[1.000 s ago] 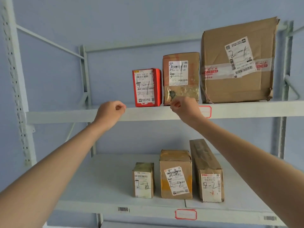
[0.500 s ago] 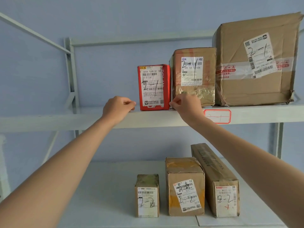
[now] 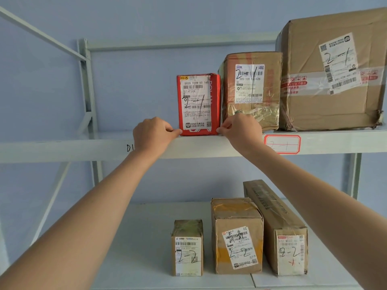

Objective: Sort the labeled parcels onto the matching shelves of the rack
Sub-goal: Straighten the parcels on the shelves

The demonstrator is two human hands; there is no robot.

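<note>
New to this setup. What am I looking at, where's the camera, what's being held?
There is no machine: a person sorts parcels with bare hands. The single view comes from a camera on the person's head, looking up at a metal rack. The upper shelf, tagged 2-1, carries a red parcel, a taped brown box and a big carton, all marked 2-1. Three boxes marked 2-2 stand below. The left hand and right hand each have a pinching grip on a bottom corner of the red parcel.

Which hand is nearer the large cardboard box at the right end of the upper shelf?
Right. The right hand touches the red parcel's lower right corner, with one brown parcel between it and the large box. The left hand is at the red parcel's lower left corner, farther away.
</note>
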